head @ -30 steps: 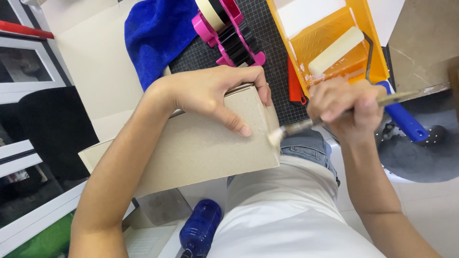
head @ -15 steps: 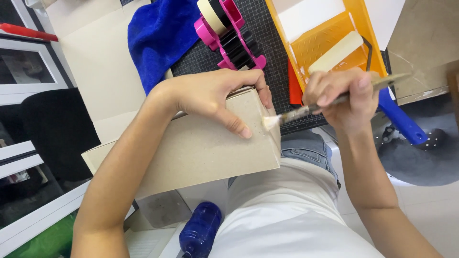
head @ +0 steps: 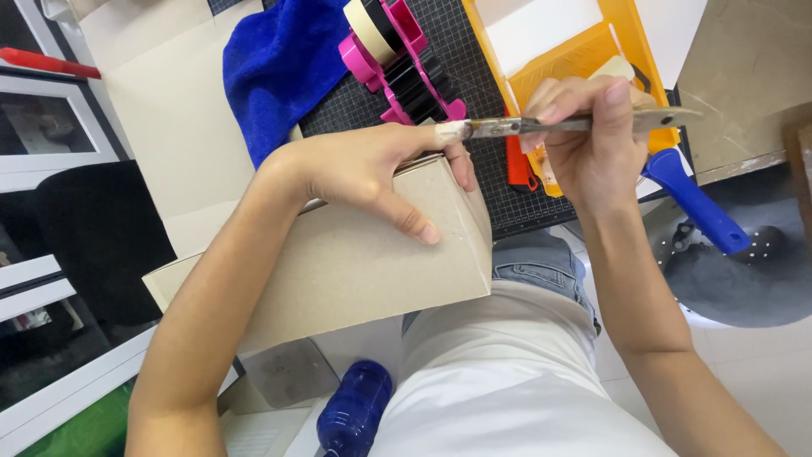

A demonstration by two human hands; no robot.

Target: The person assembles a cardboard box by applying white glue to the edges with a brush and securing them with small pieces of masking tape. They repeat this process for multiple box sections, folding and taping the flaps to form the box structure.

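My left hand [head: 385,173] lies on top of a grey cardboard box [head: 355,262] and grips its far edge, thumb pressed on the near face. The box rests on my lap against the table edge. My right hand [head: 584,140] holds a thin paintbrush [head: 550,125] level, its pale bristle tip at the box's top far corner, beside my left fingers.
An orange paint tray [head: 575,51] with a blue-handled roller [head: 694,203] sits on a black cutting mat [head: 474,85]. A pink tape dispenser [head: 397,55] and a blue cloth [head: 279,68] lie to its left. A blue bottle [head: 355,410] stands below by my legs.
My right hand has lifted the brush from the box's right side edge up to its top far corner. The left hand has kept its hold on the box.
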